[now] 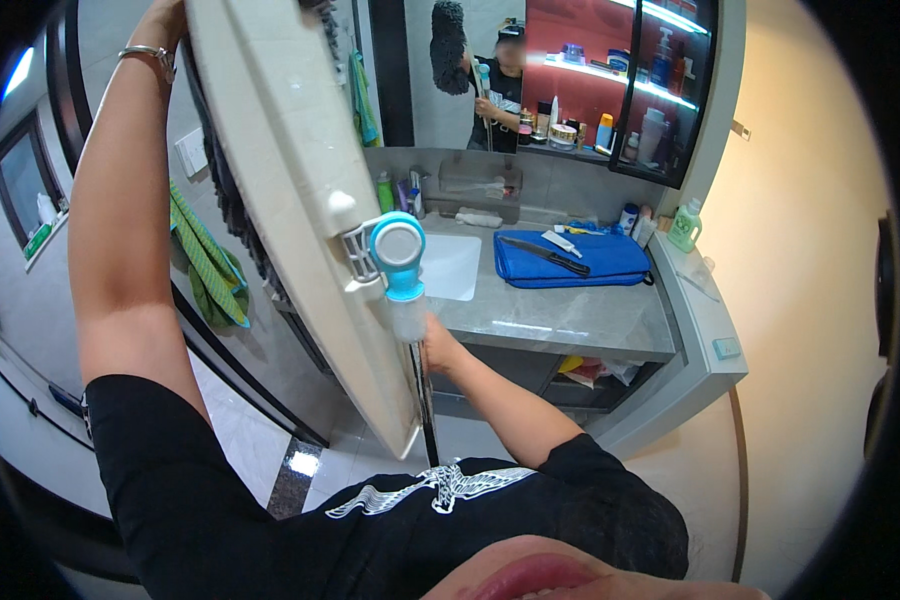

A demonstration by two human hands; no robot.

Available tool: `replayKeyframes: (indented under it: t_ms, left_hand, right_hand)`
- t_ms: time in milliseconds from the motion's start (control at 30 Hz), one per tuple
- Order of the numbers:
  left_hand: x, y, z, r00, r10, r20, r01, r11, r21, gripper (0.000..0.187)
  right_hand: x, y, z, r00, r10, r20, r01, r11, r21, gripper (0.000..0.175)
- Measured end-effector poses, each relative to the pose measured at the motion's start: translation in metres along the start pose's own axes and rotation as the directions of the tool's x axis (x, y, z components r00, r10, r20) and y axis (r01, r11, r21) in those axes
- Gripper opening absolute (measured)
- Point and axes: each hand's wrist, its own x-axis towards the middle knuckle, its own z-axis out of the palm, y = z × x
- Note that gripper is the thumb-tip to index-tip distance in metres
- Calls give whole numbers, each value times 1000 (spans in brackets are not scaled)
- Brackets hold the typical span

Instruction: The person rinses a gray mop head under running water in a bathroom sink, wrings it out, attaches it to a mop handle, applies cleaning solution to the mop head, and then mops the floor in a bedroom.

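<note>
A large flat mop head point(292, 180) with a cream plastic back stands tilted before me, its dark grey chenille pad point(229, 187) facing away to the left. A blue and white swivel joint point(399, 244) links it to a shiny metal pole point(424, 397). My right hand point(441, 346) is closed around the pole just below the joint, its fingers partly hidden behind it. Raised at the top left, my left hand point(163, 16) holds the mop head's upper edge; its fingertips are out of sight. The mirror point(450, 112) reflects the shaggy pad and both arms.
Beyond the mop, a grey stone counter point(487, 319) has a white sink point(450, 266). A black-handled knife point(547, 256) and a white tube point(561, 243) lie on a folded blue cloth point(615, 262). A green bottle point(685, 225) stands on the right ledge. A striped towel point(210, 262) hangs left.
</note>
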Motion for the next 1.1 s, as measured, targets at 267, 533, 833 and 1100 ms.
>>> replayKeyframes:
  t_ms: [267,533,833,1100]
  left_hand:
    - [-26,26,3,1000,7,7,-7,999,33,33]
    - [41,-44,-24,995,26,99,-50,967,249,47]
    - [46,-52,-23,982,27,189,-33,999,31,42]
    - [41,-22,-20,945,109,309,-92,993,-68,27]
  right_hand:
    - [-15,3,-41,911,112,-396,-148,987,-62,20]
    - [-22,-10,-3,989,94,-116,-86,994,67,19]
    - [-1,-12,32,979,20,202,-73,963,260,45]
    - [-7,-13,14,986,-156,66,164,976,-142,20]
